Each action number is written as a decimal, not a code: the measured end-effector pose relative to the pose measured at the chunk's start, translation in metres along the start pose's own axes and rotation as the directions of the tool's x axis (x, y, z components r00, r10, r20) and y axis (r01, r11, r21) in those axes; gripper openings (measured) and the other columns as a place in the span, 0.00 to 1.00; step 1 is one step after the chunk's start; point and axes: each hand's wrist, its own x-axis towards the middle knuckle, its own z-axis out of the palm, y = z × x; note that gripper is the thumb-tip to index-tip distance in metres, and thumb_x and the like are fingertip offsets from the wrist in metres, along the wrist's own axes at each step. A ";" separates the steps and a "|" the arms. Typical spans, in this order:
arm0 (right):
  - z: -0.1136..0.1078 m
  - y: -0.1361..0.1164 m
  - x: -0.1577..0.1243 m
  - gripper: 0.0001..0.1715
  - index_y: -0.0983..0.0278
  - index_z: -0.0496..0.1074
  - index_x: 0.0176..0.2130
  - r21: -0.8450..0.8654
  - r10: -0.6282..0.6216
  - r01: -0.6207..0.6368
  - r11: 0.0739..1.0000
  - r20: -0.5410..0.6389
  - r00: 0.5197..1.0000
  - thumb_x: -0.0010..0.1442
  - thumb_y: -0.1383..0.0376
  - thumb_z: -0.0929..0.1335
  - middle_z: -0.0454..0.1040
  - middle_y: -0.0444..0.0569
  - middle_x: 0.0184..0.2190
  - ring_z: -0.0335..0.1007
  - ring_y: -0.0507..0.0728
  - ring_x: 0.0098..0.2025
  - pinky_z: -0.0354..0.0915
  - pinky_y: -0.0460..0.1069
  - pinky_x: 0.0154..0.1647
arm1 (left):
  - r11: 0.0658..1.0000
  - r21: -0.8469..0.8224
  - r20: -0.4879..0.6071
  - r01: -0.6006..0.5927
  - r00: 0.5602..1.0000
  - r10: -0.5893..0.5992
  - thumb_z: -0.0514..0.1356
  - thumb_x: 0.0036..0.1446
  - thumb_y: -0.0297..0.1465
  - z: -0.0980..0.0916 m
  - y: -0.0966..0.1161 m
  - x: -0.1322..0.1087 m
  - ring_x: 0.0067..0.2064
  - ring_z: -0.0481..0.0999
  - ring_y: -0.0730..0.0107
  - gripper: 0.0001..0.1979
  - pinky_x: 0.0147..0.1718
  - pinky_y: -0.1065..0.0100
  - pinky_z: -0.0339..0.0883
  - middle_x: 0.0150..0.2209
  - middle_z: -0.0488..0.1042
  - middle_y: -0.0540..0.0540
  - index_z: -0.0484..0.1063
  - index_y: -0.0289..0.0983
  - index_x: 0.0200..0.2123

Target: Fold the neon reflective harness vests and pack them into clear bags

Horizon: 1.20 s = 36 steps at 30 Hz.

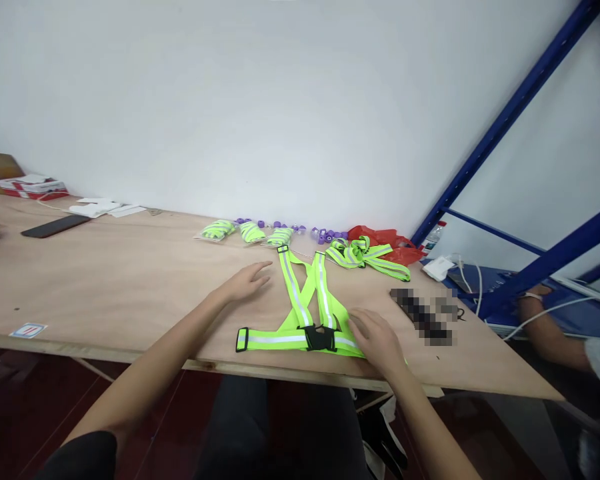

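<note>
A neon-yellow reflective strap vest (300,303) with grey stripes lies spread flat near the front edge of the plywood table (105,280). Its black buckle (320,338) sits on the waist band. My right hand (375,337) rests flat on the right end of the waist band, fingers stretched out. My left hand (245,281) lies open on the bare wood just left of the vest's crossed straps, holding nothing.
Three folded bagged vests (250,232), purple small parts (325,235), a loose vest heap (365,257) and a red bag (385,241) line the wall. A black phone (55,225) and boxes (30,187) lie far left. Another person's arm (550,330) is beside the blue rack (510,120).
</note>
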 end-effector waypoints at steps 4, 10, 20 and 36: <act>0.016 0.002 0.000 0.17 0.63 0.75 0.46 0.003 0.063 -0.063 0.998 -0.021 0.998 0.66 0.60 0.61 0.80 0.55 0.43 0.76 0.63 0.46 0.70 0.58 0.48 | 0.997 0.055 -0.014 -0.052 0.998 0.053 0.49 0.65 0.42 0.029 -0.016 0.047 0.66 0.62 0.49 0.29 0.64 0.49 0.55 0.66 0.61 0.37 0.60 0.35 0.66; 0.025 0.005 -0.009 0.16 0.62 0.75 0.48 0.047 0.099 -0.097 0.994 -0.046 0.994 0.66 0.62 0.62 0.80 0.53 0.43 0.76 0.62 0.45 0.71 0.57 0.49 | 0.991 0.105 -0.057 -0.086 0.994 0.092 0.50 0.64 0.36 0.056 -0.031 0.079 0.69 0.54 0.47 0.29 0.66 0.47 0.50 0.70 0.53 0.36 0.57 0.35 0.66; 0.025 0.004 -0.011 0.15 0.59 0.75 0.48 0.048 0.134 -0.133 0.990 -0.018 0.991 0.66 0.63 0.62 0.81 0.52 0.42 0.76 0.62 0.44 0.67 0.61 0.54 | 0.988 0.139 -0.058 -0.071 0.995 0.080 0.49 0.64 0.36 0.062 -0.036 0.080 0.67 0.57 0.48 0.28 0.64 0.48 0.54 0.68 0.55 0.37 0.56 0.37 0.67; 0.024 0.003 -0.009 0.15 0.60 0.77 0.46 0.128 0.171 -0.166 0.978 -0.030 0.985 0.65 0.63 0.63 0.81 0.53 0.41 0.76 0.62 0.44 0.71 0.58 0.48 | 0.988 0.143 -0.050 -0.054 0.997 0.062 0.52 0.64 0.35 0.066 -0.036 0.078 0.67 0.58 0.48 0.28 0.62 0.46 0.57 0.67 0.57 0.37 0.56 0.38 0.66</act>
